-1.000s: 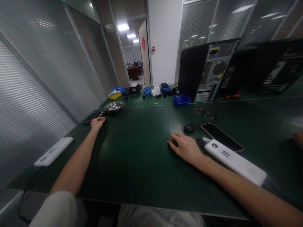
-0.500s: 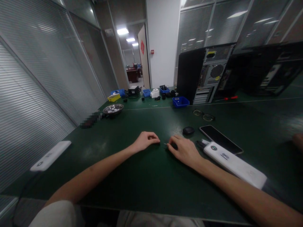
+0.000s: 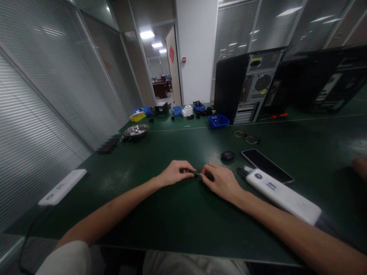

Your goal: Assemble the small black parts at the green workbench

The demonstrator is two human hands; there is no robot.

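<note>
Left hand [image 3: 174, 173], right hand [image 3: 222, 181] fingers pinch small black part [image 3: 197, 175].

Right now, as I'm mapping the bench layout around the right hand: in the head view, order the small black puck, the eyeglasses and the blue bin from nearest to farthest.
From the right hand:
1. Small black puck, just beyond the hand.
2. Eyeglasses, farther back, slightly to the right.
3. Blue bin, at the back, beside the computer tower.

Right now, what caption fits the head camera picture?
Two hands, left hand and right hand, pinch small dark parts together over a green table.
</note>
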